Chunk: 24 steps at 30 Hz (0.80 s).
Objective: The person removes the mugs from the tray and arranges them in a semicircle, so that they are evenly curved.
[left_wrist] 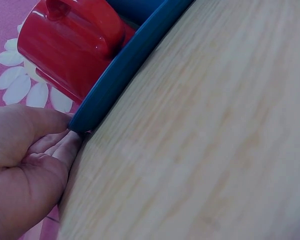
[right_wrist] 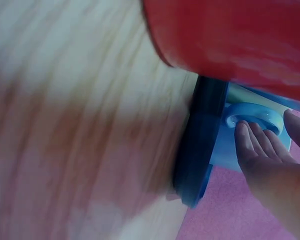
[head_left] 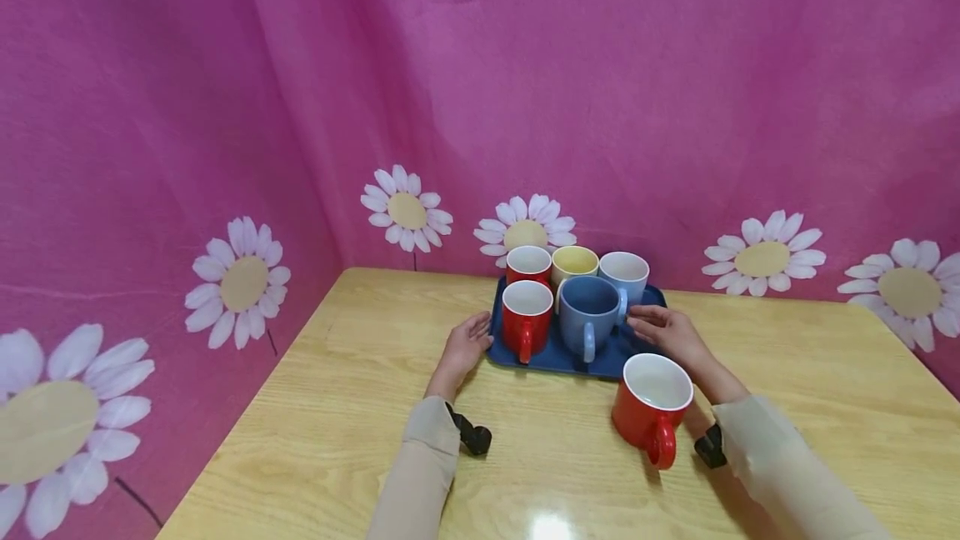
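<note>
A dark blue tray (head_left: 551, 357) lies at the back of the table, carrying several mugs. My left hand (head_left: 467, 348) is at its left edge; in the left wrist view the thumb lies on the rim and the fingers under it. On the tray's front row stand a red mug (head_left: 517, 327) and a blue mug (head_left: 579, 325). Behind them are another red mug (head_left: 517, 273), a yellow mug (head_left: 562, 275) and a light blue mug (head_left: 637, 292). My right hand (head_left: 675, 340) reaches over the tray's right side, fingers extended beside the light blue mug's handle (right_wrist: 260, 112).
One more red mug (head_left: 637, 419) stands on the wooden table (head_left: 540, 457), off the tray's front right corner and close to my right forearm. A pink cloth (head_left: 637, 107) with daisies hangs just behind the tray and along the left side.
</note>
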Motion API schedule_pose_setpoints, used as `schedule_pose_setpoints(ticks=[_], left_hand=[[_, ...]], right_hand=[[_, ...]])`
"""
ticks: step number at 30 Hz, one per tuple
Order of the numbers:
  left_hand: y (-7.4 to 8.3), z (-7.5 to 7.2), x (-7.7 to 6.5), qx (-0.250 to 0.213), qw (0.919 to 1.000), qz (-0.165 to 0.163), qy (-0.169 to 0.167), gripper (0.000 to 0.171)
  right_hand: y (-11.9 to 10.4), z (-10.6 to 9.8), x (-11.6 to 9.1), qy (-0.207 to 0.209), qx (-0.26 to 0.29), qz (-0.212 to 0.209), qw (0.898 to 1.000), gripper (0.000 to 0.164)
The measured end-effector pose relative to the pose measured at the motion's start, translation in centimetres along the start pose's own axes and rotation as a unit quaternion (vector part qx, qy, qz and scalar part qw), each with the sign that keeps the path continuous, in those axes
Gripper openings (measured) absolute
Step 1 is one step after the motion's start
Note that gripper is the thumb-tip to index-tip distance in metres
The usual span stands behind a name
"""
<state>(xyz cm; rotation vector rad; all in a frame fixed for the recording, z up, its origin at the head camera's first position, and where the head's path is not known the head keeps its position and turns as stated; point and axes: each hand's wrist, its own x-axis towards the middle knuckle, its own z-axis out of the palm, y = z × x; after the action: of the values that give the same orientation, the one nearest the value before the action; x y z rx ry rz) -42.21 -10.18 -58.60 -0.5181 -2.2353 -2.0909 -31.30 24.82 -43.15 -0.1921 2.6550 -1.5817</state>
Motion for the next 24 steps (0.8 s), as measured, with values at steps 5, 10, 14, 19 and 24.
schedule_pose_setpoints(ticks=[5,10,14,19,24], left_hand=[[-0.6,0.0,-0.2,0.006,1.0,0.001,-0.001,0.051],[1.4,0.4,-1.2,-0.002,0.9998,-0.016,-0.008,0.053],[6.0,1.1,-3.0,0.003,0.9995,-0.032,-0.008,0.052],[11.7,2.2,-5.1,0.037,0.9971,-0.066,0.009,0.049],[9.9,1.9,-4.4,0.036,0.9985,-0.041,0.004,0.049]], right_hand=[[0.0,0.4,0.1,-0.01,-0.002,-0.003,1.0,0.052],[0.1,0.5,0.3,-0.015,0.002,0.004,1.0,0.053],[0.3,0.6,0.6,-0.016,0.004,0.007,1.0,0.052],[0.3,0.7,0.9,-0.01,0.014,-0.006,1.0,0.049],[0.3,0.8,1.2,-0.007,0.008,-0.018,1.0,0.045]])
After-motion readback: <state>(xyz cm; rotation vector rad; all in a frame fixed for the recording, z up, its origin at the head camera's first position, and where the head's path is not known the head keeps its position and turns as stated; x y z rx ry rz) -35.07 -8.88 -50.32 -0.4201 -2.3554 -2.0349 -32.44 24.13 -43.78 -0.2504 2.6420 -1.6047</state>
